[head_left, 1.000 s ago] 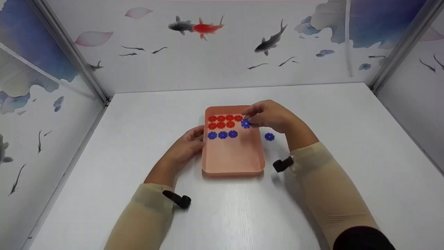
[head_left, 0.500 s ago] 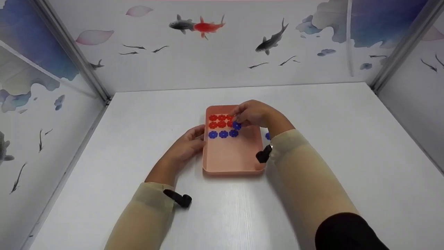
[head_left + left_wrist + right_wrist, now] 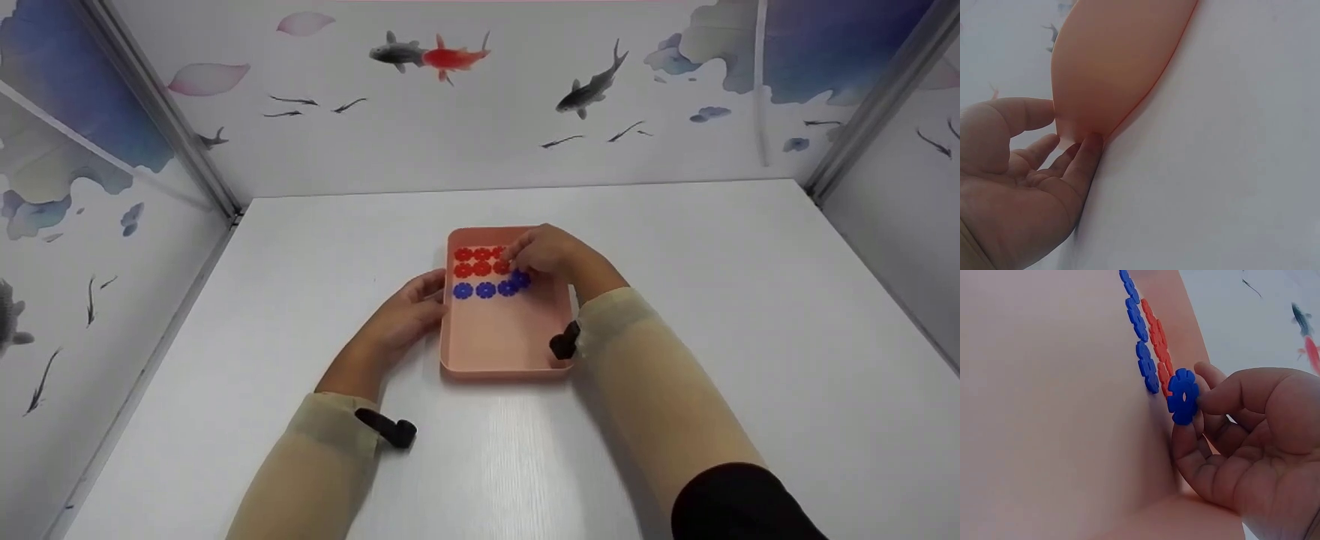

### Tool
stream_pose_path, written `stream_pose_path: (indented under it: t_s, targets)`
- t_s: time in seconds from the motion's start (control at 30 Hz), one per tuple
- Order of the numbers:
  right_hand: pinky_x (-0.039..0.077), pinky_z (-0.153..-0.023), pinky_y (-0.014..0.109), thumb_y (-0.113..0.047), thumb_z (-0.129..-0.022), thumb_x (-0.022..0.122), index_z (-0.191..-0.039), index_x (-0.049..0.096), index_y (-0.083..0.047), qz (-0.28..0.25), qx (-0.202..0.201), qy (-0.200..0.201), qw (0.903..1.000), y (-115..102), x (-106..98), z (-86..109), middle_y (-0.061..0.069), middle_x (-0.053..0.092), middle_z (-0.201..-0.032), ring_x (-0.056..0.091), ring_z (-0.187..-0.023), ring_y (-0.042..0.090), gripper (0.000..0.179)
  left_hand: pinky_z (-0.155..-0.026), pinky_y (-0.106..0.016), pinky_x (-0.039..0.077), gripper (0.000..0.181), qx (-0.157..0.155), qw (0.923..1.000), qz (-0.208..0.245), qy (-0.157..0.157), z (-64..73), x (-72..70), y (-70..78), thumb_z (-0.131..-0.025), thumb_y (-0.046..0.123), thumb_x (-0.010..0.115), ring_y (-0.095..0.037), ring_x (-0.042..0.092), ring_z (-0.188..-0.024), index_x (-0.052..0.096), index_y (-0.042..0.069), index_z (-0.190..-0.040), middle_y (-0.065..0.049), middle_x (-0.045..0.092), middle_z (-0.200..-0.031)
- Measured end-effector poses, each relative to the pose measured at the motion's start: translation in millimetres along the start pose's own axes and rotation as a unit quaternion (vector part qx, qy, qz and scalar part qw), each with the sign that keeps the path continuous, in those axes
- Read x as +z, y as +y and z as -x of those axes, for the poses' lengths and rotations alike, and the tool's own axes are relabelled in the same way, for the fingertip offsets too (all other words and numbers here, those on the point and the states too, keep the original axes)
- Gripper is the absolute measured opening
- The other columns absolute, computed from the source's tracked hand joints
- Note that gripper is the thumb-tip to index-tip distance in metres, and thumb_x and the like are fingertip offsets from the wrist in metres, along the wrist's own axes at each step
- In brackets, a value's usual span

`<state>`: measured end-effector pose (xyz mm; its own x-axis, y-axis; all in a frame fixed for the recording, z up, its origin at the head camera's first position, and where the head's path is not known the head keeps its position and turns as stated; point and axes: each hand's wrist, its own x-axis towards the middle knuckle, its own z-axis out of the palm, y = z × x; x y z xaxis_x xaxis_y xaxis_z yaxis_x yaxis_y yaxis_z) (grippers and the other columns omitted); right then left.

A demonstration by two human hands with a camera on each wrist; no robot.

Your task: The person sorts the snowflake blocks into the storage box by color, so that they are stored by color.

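Observation:
A shallow pink tray (image 3: 495, 337) lies on the table. My left hand (image 3: 407, 311) holds its left side, and in the left wrist view the thumb is at the rim with fingertips low on the tray wall (image 3: 1112, 62). Over the tray, my right hand (image 3: 551, 253) pinches a blue snowflake disc (image 3: 1183, 397) between thumb and fingers. In the head view that disc overlaps the right end of a row of three blue discs (image 3: 486, 290). Two rows of red snowflake discs (image 3: 482, 255) lie behind them, partly hidden by the right hand.
The white table (image 3: 337, 240) extends around the tray. Printed panels with fish (image 3: 592, 90) stand at the back and sides. Each sleeve carries a small black wrist device (image 3: 394, 431).
My right hand has moved left over the tray with the blue disc, then slightly nearer me and lower. The loose blue disc right of the tray is now hidden. The left hand stays put.

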<state>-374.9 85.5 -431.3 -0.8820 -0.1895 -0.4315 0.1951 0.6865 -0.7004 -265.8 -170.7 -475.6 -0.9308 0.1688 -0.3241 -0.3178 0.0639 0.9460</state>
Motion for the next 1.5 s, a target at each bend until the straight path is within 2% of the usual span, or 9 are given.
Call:
stream_pose_path:
  t_s: [0.27, 0.47, 0.7, 0.8, 0.93, 1.07, 1.23, 1.4, 1.5]
  targets:
    - [0.061, -0.086, 0.031, -0.019, -0.103, 0.069, -0.109, 0.083, -0.023, 0.047, -0.011, 0.006, 0.9988, -0.6, 6.0, -3.2, 0.007, 0.072, -0.116, 0.069, -0.098, 0.023, 0.016, -0.124, -0.038, 0.047, 0.07, -0.007, 1.0, 0.005, 0.002, -1.3, -0.8, -2.2, -0.097, 0.016, 0.076, -0.018, 0.05, -0.152, 0.048, 0.032, -0.158, 0.005, 0.046, -0.166]
    - [0.062, -0.08, 0.03, -0.017, -0.102, 0.071, -0.108, 0.083, -0.022, 0.03, -0.012, 0.011, 0.9994, 0.2, 6.6, -2.3, 0.008, 0.071, -0.113, 0.069, -0.094, 0.023, 0.015, -0.122, -0.037, 0.049, 0.068, -0.002, 1.0, 0.002, 0.006, -2.3, -0.4, -1.9, -0.096, 0.017, 0.077, -0.016, 0.055, -0.147, 0.05, 0.032, -0.157, 0.007, 0.047, -0.164]
    - [0.06, -0.08, 0.029, -0.017, -0.101, 0.073, -0.112, 0.082, -0.018, -0.004, -0.042, 0.005, 0.9991, 3.2, 5.9, 0.1, 0.007, 0.072, -0.114, 0.066, -0.093, 0.022, 0.014, -0.123, -0.038, 0.048, 0.071, 0.002, 0.9999, 0.011, 0.0, -0.4, 0.4, -1.4, -0.097, 0.016, 0.076, -0.016, 0.053, -0.149, 0.047, 0.029, -0.16, 0.006, 0.047, -0.165]
    - [0.06, -0.085, 0.033, -0.017, -0.102, 0.07, -0.118, 0.079, -0.018, -0.022, -0.048, 0.005, 0.9986, 4.1, 3.6, 2.1, 0.008, 0.071, -0.117, 0.065, -0.098, 0.024, 0.018, -0.123, -0.038, 0.048, 0.072, 0.005, 0.9999, 0.013, -0.002, -0.7, 0.1, -1.9, -0.097, 0.015, 0.076, -0.017, 0.053, -0.149, 0.047, 0.027, -0.161, 0.006, 0.047, -0.165]
    - [0.061, -0.1, 0.039, -0.015, -0.104, 0.065, -0.128, 0.075, -0.017, -0.044, -0.064, 0.007, 0.997, 2.9, -4.1, 7.3, 0.01, 0.071, -0.124, 0.065, -0.109, 0.026, 0.026, -0.123, -0.038, 0.048, 0.072, 0.009, 0.9999, 0.013, -0.003, -1.6, -0.9, -2.7, -0.096, 0.014, 0.076, -0.017, 0.053, -0.148, 0.047, 0.027, -0.161, 0.005, 0.047, -0.165]
    - [0.058, -0.112, 0.045, -0.009, -0.103, 0.065, -0.132, 0.074, -0.013, -0.063, -0.08, 0.004, 0.9948, 2.3, -16.6, 12.6, 0.013, 0.07, -0.132, 0.065, -0.119, 0.03, 0.03, -0.123, -0.038, 0.048, 0.072, 0.01, 0.9999, 0.008, -0.006, -2.3, -1.7, -2.8, -0.097, 0.016, 0.076, -0.017, 0.053, -0.149, 0.046, 0.028, -0.161, 0.006, 0.047, -0.165]
    - [0.056, -0.114, 0.049, -0.009, -0.101, 0.068, -0.13, 0.075, -0.018, -0.051, -0.08, 0.012, 0.9954, 7.6, -33.6, 19.3, 0.012, 0.07, -0.138, 0.065, -0.125, 0.03, 0.031, -0.123, -0.038, 0.047, 0.073, 0.011, 0.9999, 0.005, -0.009, -1.6, -1.2, -1.7, -0.097, 0.018, 0.077, -0.016, 0.053, -0.149, 0.046, 0.028, -0.162, 0.006, 0.046, -0.166]
    - [0.054, -0.117, 0.051, -0.011, -0.101, 0.07, -0.131, 0.073, -0.018, -0.056, -0.092, 0.023, 0.9939, 20.5, -49.1, 22.2, 0.011, 0.069, -0.136, 0.065, -0.128, 0.033, 0.031, -0.124, -0.038, 0.047, 0.072, 0.013, 0.9998, 0.014, -0.008, -0.2, -0.6, -1.1, -0.097, 0.016, 0.076, -0.017, 0.053, -0.149, 0.046, 0.027, -0.161, 0.004, 0.046, -0.166]
    - [0.053, -0.118, 0.052, -0.013, -0.102, 0.07, -0.132, 0.073, -0.019, -0.061, -0.085, 0.029, 0.9941, 29.6, -56.2, 21.3, 0.009, 0.069, -0.135, 0.065, -0.128, 0.032, 0.031, -0.124, -0.038, 0.046, 0.072, 0.013, 0.9997, 0.019, -0.008, 0.1, 0.1, -1.2, -0.097, 0.013, 0.076, -0.018, 0.052, -0.15, 0.046, 0.026, -0.161, 0.003, 0.047, -0.166]
